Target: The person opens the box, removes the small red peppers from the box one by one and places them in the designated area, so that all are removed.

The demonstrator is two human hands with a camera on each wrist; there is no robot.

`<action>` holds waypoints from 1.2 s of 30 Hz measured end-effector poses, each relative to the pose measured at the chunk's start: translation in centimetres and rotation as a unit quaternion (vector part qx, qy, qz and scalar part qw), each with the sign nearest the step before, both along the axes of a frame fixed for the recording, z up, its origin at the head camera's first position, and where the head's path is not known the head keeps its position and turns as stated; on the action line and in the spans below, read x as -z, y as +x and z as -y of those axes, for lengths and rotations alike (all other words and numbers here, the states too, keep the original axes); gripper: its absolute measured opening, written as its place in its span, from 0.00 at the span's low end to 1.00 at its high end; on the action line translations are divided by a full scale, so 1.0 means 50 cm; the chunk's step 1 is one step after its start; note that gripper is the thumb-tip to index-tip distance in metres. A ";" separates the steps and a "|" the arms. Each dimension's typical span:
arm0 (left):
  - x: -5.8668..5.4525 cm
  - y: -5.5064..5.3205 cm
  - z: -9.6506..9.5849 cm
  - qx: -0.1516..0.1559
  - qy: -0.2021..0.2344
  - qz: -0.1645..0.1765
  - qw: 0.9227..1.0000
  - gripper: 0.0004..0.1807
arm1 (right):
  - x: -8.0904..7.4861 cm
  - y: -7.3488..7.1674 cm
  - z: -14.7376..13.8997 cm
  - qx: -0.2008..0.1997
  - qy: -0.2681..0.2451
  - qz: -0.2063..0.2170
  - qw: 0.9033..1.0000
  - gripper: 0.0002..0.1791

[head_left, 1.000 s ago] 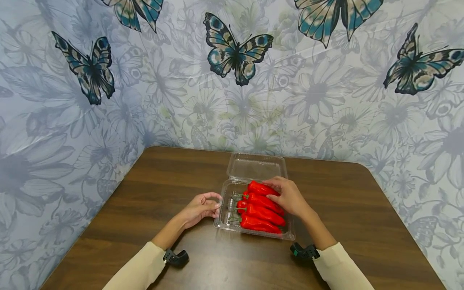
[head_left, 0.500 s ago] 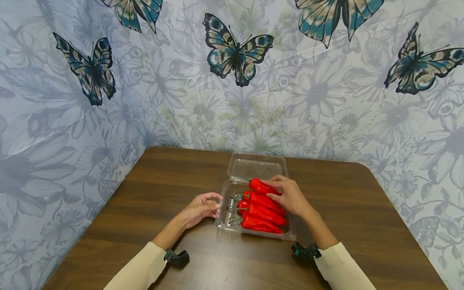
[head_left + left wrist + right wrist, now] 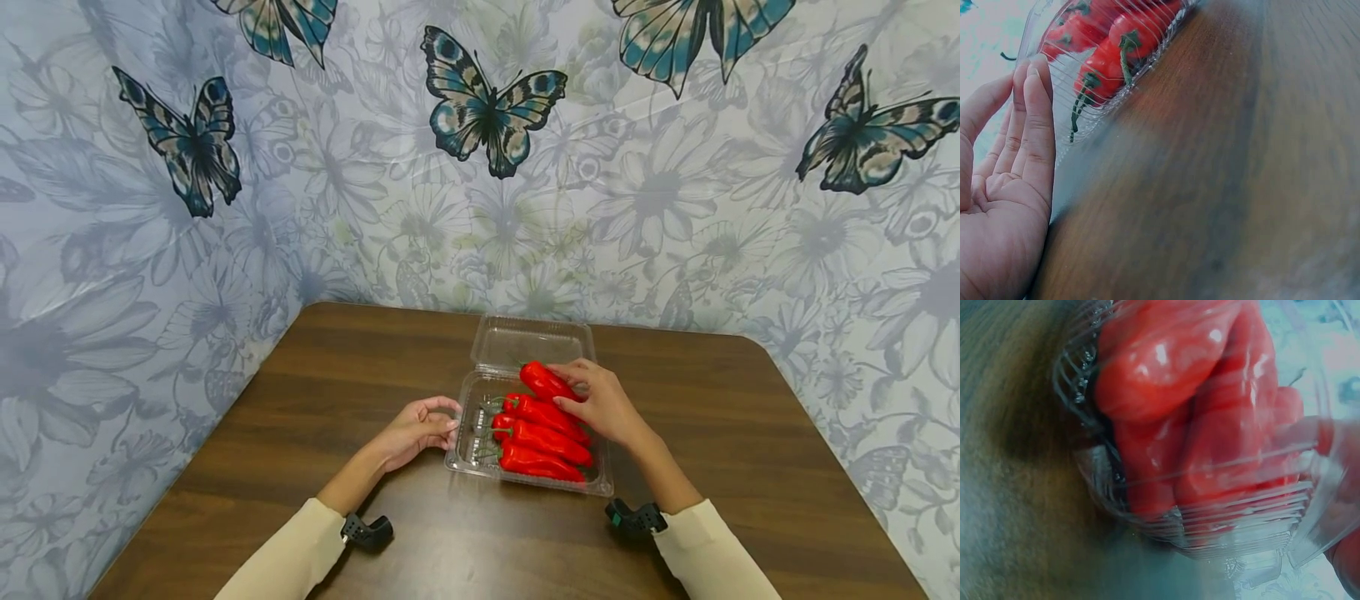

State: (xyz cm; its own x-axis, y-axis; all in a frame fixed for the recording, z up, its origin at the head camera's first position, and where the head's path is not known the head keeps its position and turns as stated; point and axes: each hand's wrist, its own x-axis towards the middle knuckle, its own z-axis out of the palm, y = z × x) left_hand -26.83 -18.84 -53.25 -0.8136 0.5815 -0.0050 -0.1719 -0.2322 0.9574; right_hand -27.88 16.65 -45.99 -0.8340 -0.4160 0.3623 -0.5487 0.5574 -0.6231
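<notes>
- Right hand (image 3: 603,404): thumb and fingers clamped on a red pepper (image 3: 545,381), the thumb on its near side, the fingers on its far side.
- Held pepper: at the far side of the box (image 3: 467,433), tilted, stem end toward the lid (image 3: 533,343). A gap shows between that end and the next pepper; whether the tip touches anything cannot be told.
- Left hand (image 3: 414,432): at the left side of the box, fingertips against the clear wall. The left wrist view shows the fingers fairly straight and side by side, the thumb apart from them along most of its length.
- Other peppers (image 3: 543,442): inside the box, three large ones lying side by side, stems to the left; parts of more show beneath.
- Box: clear plastic, on the brown table (image 3: 337,375), the lid folded back behind it.
- Right wrist view: blurred; peppers seen through the ribbed plastic.
- Both wrists: dark straps (image 3: 366,532), below pale sleeves (image 3: 288,550).
- Backdrop (image 3: 525,233): butterflies over grey flowers.
</notes>
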 end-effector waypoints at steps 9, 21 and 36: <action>0.011 -0.001 0.000 0.003 -0.005 -0.002 1.000 0.13 | 0.001 0.000 -0.004 0.003 0.001 0.002 1.000 0.27; 0.010 -0.001 0.001 0.006 -0.010 -0.006 1.000 0.12 | -0.002 0.005 -0.007 0.001 -0.014 -0.002 1.000 0.28; 0.006 -0.002 0.001 0.003 -0.009 -0.005 1.000 0.14 | -0.017 0.000 -0.028 0.022 -0.033 -0.054 0.998 0.31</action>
State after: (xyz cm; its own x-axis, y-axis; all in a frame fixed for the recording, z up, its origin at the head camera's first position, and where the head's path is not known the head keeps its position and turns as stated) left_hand -26.91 -18.90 -53.54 -0.8099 0.5866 -0.0071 -0.1637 -0.2144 0.9629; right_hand -27.87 18.06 -45.16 -0.8060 -0.3522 0.4757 -0.5900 0.5429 -0.5976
